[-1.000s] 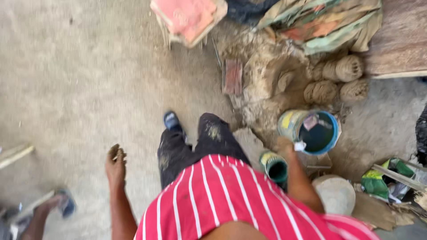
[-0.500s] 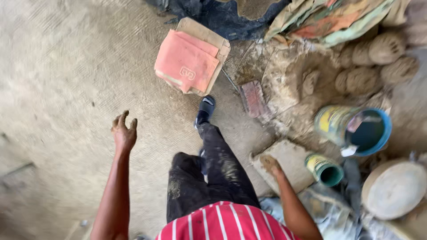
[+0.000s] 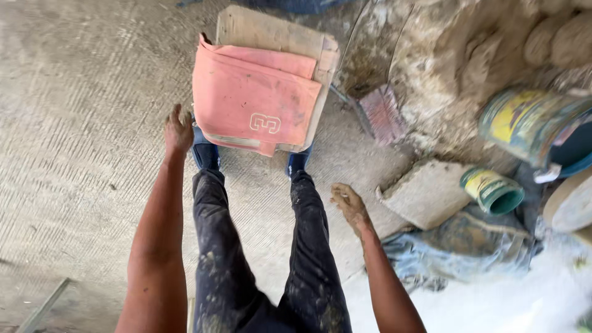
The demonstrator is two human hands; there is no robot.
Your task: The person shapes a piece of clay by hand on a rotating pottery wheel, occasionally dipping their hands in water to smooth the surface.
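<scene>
Left hand [image 3: 178, 131]: grip open, fingers loosely spread, nothing held. The hand is coated in dried mud and reaches forward at the end of a straight arm. It sits just beside the left edge of the pink folded sheet [image 3: 253, 102]; contact cannot be confirmed.

Right hand [image 3: 349, 204]: grip open, fingers half curled, palm empty, also mud-stained. It hangs beside the right knee, near the flat stone slab [image 3: 425, 194] but apart from it.

The pink folded sheet lies on a flat wooden board [image 3: 271, 31], which rests on the concrete floor [image 3: 80, 123] directly ahead of the person's two blue shoes [image 3: 205, 154]. The lower edge of the sheet overlaps the toes of the shoes in the view. The legs wear dark trousers [image 3: 308, 259] spattered with mud.

To the right of the board:
- a reddish brick [image 3: 382, 114] lies at the foot of a mound of wet clay [image 3: 456, 55];
- a small green tin [image 3: 491, 191] lies on its side just beside the slab;
- a larger painted bucket [image 3: 536, 126] stands behind the tin;
- a crumpled grey-blue cloth [image 3: 468, 243] lies below the slab.
</scene>
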